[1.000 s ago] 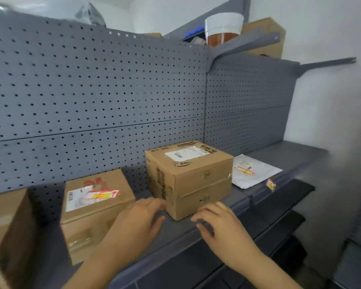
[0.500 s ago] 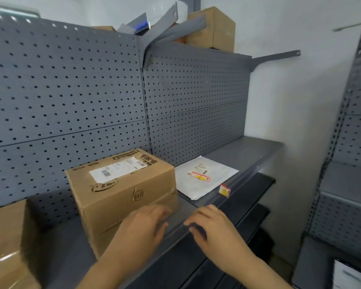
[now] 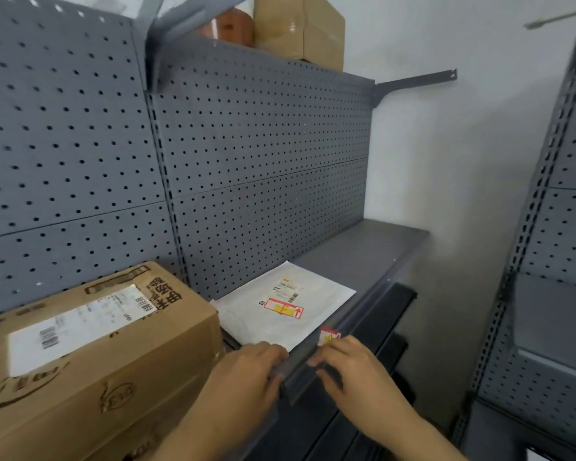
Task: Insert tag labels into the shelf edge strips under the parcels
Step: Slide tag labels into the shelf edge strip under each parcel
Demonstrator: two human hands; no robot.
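Hands were both at the front lip of the grey shelf [image 3: 373,247]. We had the left hand [image 3: 246,371] resting palm-down on the shelf edge strip [image 3: 300,367], fingers curled loosely over its top, just beside the cardboard parcel [image 3: 90,354] at the left. We cannot tell whether anything sat under those fingers. Our right hand [image 3: 353,367] lay on the same strip a little to the right, fingers bent and pressed against its face, the thumb tucked below; the grip was narrow, and no object could be made out inside it. A red-and-yellow tag label [image 3: 330,336] sat in the strip immediately above the right hand's knuckles, partly covered by them. Directly behind that label, a flat white mailer [image 3: 286,307] lay on the shelf surface, its near edge touching the strip. The mailer's left corner met the parcel's side. Grey pegboard [image 3: 263,181] backed the shelf. Above, another carton [image 3: 300,28] stood on the upper level.
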